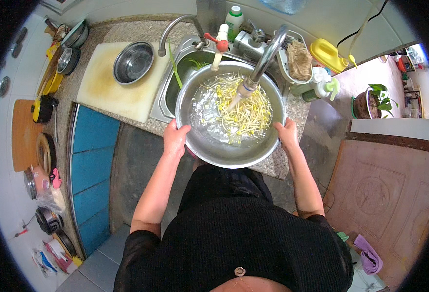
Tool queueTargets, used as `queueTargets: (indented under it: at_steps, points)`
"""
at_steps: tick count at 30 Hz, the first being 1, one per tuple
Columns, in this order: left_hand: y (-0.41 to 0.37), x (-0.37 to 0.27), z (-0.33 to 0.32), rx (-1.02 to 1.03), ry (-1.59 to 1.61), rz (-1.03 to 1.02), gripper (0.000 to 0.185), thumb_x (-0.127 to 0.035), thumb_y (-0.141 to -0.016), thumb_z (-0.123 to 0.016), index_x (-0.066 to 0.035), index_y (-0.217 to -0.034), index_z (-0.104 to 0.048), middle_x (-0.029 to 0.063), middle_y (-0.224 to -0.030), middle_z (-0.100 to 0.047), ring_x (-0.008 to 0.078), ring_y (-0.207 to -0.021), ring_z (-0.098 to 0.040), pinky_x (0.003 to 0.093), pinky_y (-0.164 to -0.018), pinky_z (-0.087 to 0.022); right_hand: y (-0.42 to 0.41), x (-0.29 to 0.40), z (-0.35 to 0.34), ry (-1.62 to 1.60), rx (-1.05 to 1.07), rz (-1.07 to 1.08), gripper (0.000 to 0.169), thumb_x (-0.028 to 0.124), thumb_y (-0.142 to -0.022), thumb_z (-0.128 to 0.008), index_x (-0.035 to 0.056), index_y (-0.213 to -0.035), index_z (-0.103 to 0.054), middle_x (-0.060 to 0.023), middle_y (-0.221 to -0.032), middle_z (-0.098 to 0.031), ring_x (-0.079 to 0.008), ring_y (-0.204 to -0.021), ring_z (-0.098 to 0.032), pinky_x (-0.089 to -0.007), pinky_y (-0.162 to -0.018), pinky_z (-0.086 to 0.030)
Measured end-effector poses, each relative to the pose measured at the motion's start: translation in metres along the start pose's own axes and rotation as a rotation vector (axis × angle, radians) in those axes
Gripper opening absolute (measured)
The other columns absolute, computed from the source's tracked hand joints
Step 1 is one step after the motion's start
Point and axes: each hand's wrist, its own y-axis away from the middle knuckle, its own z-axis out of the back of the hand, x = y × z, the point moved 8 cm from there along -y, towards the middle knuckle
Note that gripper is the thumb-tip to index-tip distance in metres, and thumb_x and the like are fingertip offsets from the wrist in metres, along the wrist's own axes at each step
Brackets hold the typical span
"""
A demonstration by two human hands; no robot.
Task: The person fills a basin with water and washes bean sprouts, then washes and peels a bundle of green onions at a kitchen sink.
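A wide stainless steel basin [214,149] with water and bean sprouts [245,109] is over the sink [163,106] and the counter's front edge. My left hand [175,138] grips its left rim, thumb on top. At the right rim, my right hand [287,132] holds on the same way. Water runs from the curved metal faucet [267,54] onto the sprouts. A second faucet [179,22] and a tap with a red handle [221,44] stand behind the basin. Long green leaves [175,69] lie at the sink's left side.
Left of the sink, a white cutting board [112,96] bears a metal bowl [133,62]. Bottles [234,23], a white tray [294,54] and a yellow jug [327,56] line the back and right. Pots and bowls stand along the left counter [86,43].
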Motion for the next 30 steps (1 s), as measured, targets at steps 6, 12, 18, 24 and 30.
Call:
queueTargets:
  at_steps: [6, 12, 18, 24, 30]
  points:
    - [0.018, 0.009, 0.002, -0.01, 0.044, 0.029, 0.042, 0.006, -0.073, -0.054, 0.0, -0.115, -0.056, 0.0088, -0.103, -0.063, 0.0186, -0.091, -0.061, 0.0327, -0.082, -0.048, 0.012, -0.018, -0.005, -0.071, 0.02, 0.006, 0.024, 0.008, -0.078, -0.061, -0.0062, -0.097, -0.063, -0.0094, -0.081, -0.068, -0.0146, -0.069, -0.062, -0.0303, -0.064, -0.049]
    - [0.023, 0.022, -0.007, 0.115, 0.058, 0.014, 0.052, 0.009, -0.07, -0.052, 0.0, -0.122, -0.052, 0.0077, -0.106, -0.062, 0.0169, -0.094, -0.06, 0.0288, -0.083, -0.047, 0.021, -0.012, 0.008, 0.193, 0.0, 0.098, 0.038, 0.008, -0.079, -0.063, -0.0045, -0.114, -0.057, -0.0184, -0.105, -0.065, -0.0262, -0.094, -0.063, -0.0363, -0.084, -0.049]
    - [0.025, 0.023, 0.007, 0.03, -0.025, -0.076, 0.047, 0.006, -0.069, -0.052, 0.001, -0.116, -0.057, 0.0064, -0.098, -0.065, 0.015, -0.084, -0.062, 0.0267, -0.075, -0.048, 0.069, 0.123, -0.068, 1.028, 0.059, 0.801, 0.056, 0.014, -0.082, -0.065, -0.001, -0.132, -0.044, -0.0217, -0.143, -0.035, -0.0357, -0.132, -0.034, -0.0418, -0.109, -0.032]
    - [0.013, 0.035, 0.005, 0.089, -0.152, -0.104, 0.049, 0.008, -0.07, -0.051, 0.002, -0.119, -0.054, 0.0061, -0.102, -0.063, 0.0142, -0.089, -0.059, 0.0267, -0.079, -0.046, 0.002, 0.076, -0.147, 1.408, 0.193, 0.637, 0.051, 0.032, -0.089, -0.054, 0.0051, -0.132, -0.046, -0.0201, -0.141, -0.04, -0.038, -0.136, -0.029, -0.0516, -0.111, -0.026]
    - [0.022, 0.02, 0.003, 0.054, 0.004, -0.054, 0.051, 0.009, -0.07, -0.05, 0.002, -0.12, -0.053, 0.0062, -0.104, -0.063, 0.0153, -0.091, -0.06, 0.0262, -0.082, -0.046, 0.068, 0.077, -0.183, 1.366, 0.457, 0.728, 0.066, 0.048, -0.087, -0.053, 0.0331, -0.146, -0.029, -0.0123, -0.156, -0.016, -0.0435, -0.14, -0.018, -0.0622, -0.11, -0.021]
